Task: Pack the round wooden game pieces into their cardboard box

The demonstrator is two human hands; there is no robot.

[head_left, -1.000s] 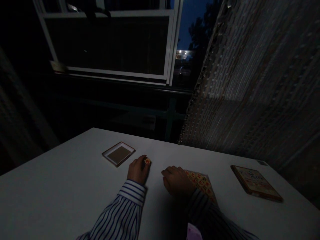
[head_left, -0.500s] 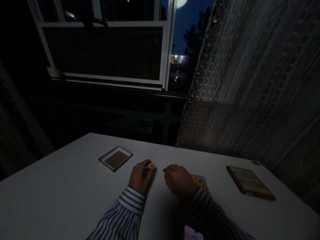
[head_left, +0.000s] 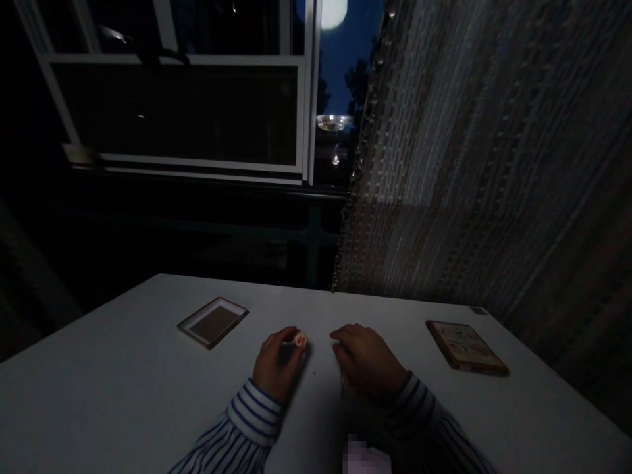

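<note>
My left hand (head_left: 277, 361) is over the middle of the white table (head_left: 123, 388), thumb and fingers pinched around a round cream Chinese chess piece (head_left: 301, 340) with a red character facing up. To its right, my right hand (head_left: 368, 359) hovers palm down, with fingers bent and a small gap between thumb and forefinger; I see nothing in it. A pale edge of something (head_left: 348, 390) shows beneath the right hand, mostly hidden by it. Both wrists wear striped cuffs.
A shallow open box tray (head_left: 213, 322) lies at the back left. On the right is a flat box with a printed cover (head_left: 467, 347), and a small dark card (head_left: 478, 311) lies near the far right corner. A beaded curtain (head_left: 419, 197) hangs behind the table beside a window (head_left: 178, 112).
The view has turned slightly right, shifting things left. My right hand now covers the loose pieces that showed beside its wrist. The left hand still grips its piece.
</note>
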